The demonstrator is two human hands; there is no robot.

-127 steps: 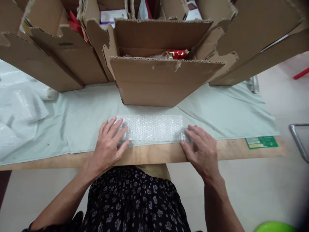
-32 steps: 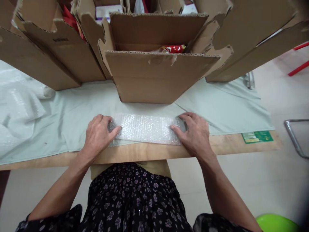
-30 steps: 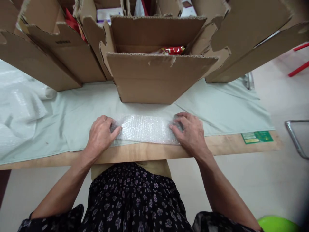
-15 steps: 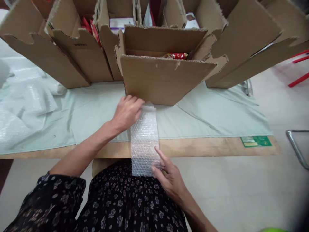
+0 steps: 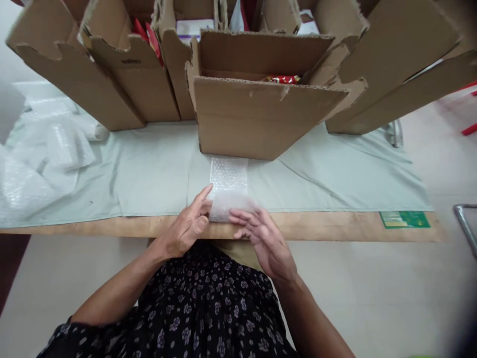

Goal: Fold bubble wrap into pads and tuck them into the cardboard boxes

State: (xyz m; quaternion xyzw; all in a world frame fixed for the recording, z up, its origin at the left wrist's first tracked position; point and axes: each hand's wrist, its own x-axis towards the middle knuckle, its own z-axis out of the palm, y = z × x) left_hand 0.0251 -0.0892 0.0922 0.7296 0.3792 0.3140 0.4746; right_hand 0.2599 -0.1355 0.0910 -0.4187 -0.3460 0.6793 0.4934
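Note:
A strip of clear bubble wrap (image 5: pixel 229 176) lies on the pale green cloth, straight below the front cardboard box. Its near end appears doubled over along the table's front edge. My left hand (image 5: pixel 186 226) is at the strip's left side, fingers stretched out and the index fingertip close to its edge. My right hand (image 5: pixel 266 238) is at the lower right corner, fingers spread and slightly curved, partly smeared by motion. Both hands look open, and whether the fingertips touch the wrap I cannot tell.
The front cardboard box (image 5: pixel 261 117) holds a red packet (image 5: pixel 283 79). Behind it stands a row of taller cut-open boxes (image 5: pixel 152 84). Crumpled bubble wrap (image 5: pixel 55 149) is heaped at the left. A green card (image 5: pixel 404 219) lies on the wooden edge (image 5: pixel 328 226) at right.
The wrap's near end, which hung over the table edge, now lies on the table. My left hand has let go of the far end and come nearer; my right hand has moved up slightly.

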